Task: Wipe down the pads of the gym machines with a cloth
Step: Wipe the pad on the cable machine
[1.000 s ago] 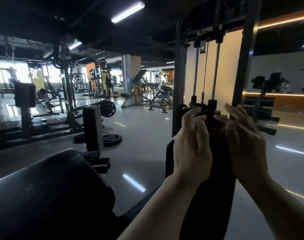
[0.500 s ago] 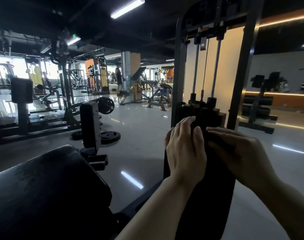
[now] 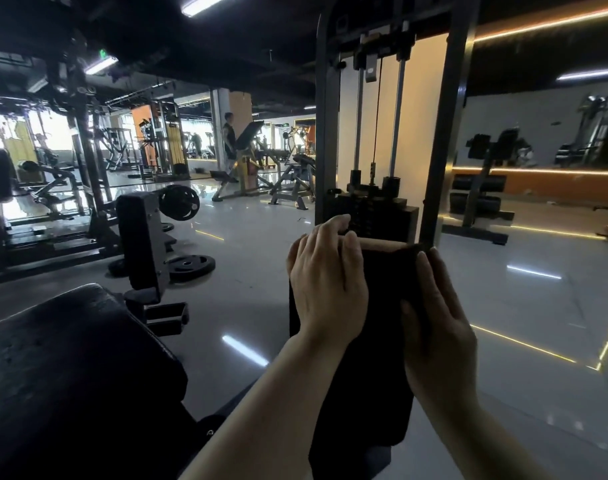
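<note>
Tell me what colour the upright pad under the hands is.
Black, seen in the head view: the upright pad.

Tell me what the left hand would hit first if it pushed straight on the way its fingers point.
Probably the weight stack: the left hand lies on the upright pad, its fingers over the top edge, pointing at the stack. Depth is unclear.

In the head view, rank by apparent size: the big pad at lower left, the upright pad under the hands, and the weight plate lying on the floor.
1. Lower-left pad, though nearness inflates it.
2. Upright pad.
3. Floor weight plate.
</note>
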The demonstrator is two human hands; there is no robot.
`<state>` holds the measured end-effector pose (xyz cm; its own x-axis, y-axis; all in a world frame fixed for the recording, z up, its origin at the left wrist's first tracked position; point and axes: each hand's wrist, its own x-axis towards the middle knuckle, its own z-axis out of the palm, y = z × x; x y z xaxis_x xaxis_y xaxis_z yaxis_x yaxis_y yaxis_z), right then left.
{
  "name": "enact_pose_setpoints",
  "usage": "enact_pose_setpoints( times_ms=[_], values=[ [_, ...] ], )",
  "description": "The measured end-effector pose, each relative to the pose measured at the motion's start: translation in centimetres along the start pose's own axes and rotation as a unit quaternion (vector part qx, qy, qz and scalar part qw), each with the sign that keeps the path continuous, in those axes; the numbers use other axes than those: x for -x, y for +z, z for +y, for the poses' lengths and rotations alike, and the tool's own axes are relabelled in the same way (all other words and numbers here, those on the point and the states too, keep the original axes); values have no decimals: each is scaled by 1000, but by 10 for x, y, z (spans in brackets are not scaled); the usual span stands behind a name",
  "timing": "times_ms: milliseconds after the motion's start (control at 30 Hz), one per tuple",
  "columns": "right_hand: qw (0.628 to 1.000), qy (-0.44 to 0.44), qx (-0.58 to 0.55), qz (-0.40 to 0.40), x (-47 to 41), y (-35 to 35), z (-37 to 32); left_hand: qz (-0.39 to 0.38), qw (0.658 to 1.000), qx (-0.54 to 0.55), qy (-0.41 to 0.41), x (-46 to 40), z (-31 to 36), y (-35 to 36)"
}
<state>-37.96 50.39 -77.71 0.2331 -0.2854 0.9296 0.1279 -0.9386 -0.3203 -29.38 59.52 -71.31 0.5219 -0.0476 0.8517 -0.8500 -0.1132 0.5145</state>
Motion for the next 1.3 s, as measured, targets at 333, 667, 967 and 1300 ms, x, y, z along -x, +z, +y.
enact_pose_setpoints(
  times_ms=[333, 667, 967, 1300],
  values=[
    [999, 44, -9, 6, 50, -6, 0, -5, 999, 36, 0, 1, -1, -3],
    [995, 96, -31, -10, 90, -8, -4, -4, 999, 40, 1, 4, 0, -5],
    [905, 248, -301, 168, 21, -36, -40, -54, 998, 16, 33, 3, -10, -12],
    [911, 310, -257, 94, -72, -46, -54, -75, 997, 5, 20, -3, -4, -18]
  ],
)
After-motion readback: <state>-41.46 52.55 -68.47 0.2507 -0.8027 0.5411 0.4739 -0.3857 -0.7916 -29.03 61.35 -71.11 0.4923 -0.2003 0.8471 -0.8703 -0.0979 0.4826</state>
